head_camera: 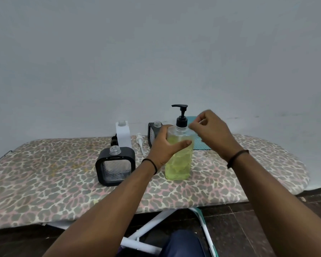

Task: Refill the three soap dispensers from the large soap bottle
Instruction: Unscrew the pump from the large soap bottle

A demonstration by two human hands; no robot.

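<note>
Head view: the soap bottle (178, 160), full of yellow-green soap, stands upright on the leopard-print table (44, 182), pump (181, 114) still on. The left hand (167, 145) grips its shoulder, thumb across the front. The right hand (209, 128) hovers beside the pump collar, fingers curled and holding nothing I can see. Three open dispensers sit left: black (115, 166), white (123, 135), another black (153, 132) behind the left hand. A loose white pump (140, 142) lies between them.

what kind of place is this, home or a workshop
Most likely a room at home, not a workshop. The work surface looks like an ironing board with a leopard-print cover, set against a plain wall over a dark tiled floor. The left hand holds a soap bottle on it.
</note>
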